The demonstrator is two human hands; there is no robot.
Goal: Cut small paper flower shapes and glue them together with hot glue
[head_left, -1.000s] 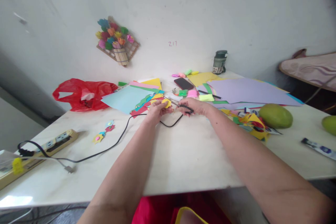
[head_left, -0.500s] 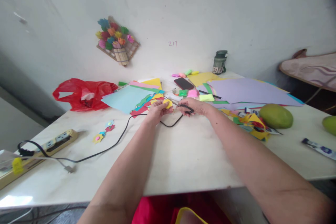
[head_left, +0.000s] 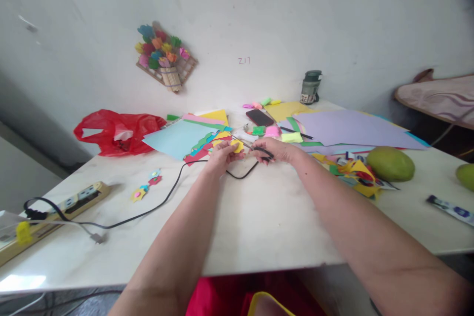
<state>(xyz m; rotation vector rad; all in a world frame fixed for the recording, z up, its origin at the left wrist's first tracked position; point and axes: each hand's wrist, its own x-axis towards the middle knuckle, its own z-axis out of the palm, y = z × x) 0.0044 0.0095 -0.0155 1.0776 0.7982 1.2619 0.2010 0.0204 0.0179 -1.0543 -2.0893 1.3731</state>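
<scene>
Between the thumb and fingers of my left hand [head_left: 223, 154] is a small yellow paper piece [head_left: 237, 146]. Black-handled scissors [head_left: 262, 152] are gripped in my right hand [head_left: 273, 150], their blades pointing left toward the yellow piece. Whether the blades touch the paper is too small to tell. Just behind my left hand lie cut strips of red and blue paper [head_left: 203, 148]. A black cable [head_left: 163, 203] runs across the table and passes beneath my hands.
A red plastic bag [head_left: 111, 133] and a power strip [head_left: 79, 200] are on the left. Behind my hands lie a phone [head_left: 259, 118] and clay packets [head_left: 272, 132]. Purple sheets [head_left: 344, 127], paper scraps [head_left: 357, 175] and a green mango [head_left: 390, 163] are to the right.
</scene>
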